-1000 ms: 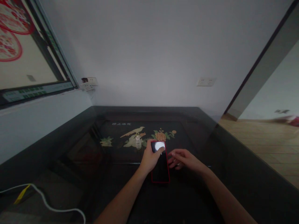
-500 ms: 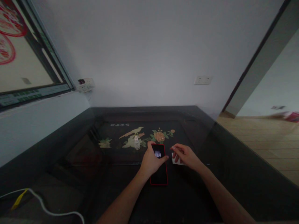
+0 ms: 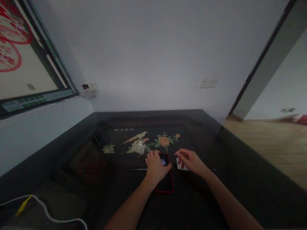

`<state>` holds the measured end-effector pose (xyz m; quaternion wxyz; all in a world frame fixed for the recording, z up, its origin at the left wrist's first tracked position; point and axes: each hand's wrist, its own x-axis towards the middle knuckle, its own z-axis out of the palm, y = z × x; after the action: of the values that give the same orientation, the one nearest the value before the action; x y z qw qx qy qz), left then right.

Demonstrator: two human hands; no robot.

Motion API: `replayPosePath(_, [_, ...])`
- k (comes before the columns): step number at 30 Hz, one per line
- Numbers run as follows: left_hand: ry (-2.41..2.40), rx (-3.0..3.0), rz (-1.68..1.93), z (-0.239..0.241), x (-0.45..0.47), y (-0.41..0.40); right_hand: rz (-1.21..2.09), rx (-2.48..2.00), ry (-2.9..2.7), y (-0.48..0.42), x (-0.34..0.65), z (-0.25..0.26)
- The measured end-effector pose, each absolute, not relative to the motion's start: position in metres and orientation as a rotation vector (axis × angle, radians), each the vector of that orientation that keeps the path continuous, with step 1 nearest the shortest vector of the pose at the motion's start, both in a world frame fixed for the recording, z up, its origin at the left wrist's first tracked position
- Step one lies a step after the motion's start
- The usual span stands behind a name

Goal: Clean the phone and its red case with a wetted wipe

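A person's left hand drapes over the upper part of a red-edged phone lying screen up on a dark, glossy counter, thumb at its right edge; whether this grip is clamped on the phone, I cannot tell; just right of it, the right hand curls over a small white card, its grip also unclear; a small clear bottle stands upright beyond the left hand.
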<state>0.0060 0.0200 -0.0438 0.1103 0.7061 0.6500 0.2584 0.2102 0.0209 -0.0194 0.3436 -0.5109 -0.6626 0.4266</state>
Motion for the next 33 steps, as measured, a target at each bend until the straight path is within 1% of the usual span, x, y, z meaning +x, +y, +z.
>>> replayPosePath(16, [1.936,2.347,0.624,-0.029,0.01,0.003,1.114,-1.394,-1.727,0.021,0.21,-0.022])
replayPosePath(21, [1.928,2.324,0.614,-0.029,0.01,0.003,1.107,-1.39,-1.745,0.021,0.211,-0.022])
replayPosePath(28, [1.887,2.28,0.663,-0.03,0.007,0.005,1.087,-1.389,-1.765,0.022,0.212,-0.023])
replayPosePath(33, [1.799,2.196,0.812,-0.027,0.0,0.012,1.048,-1.393,-1.756,0.022,0.212,-0.021])
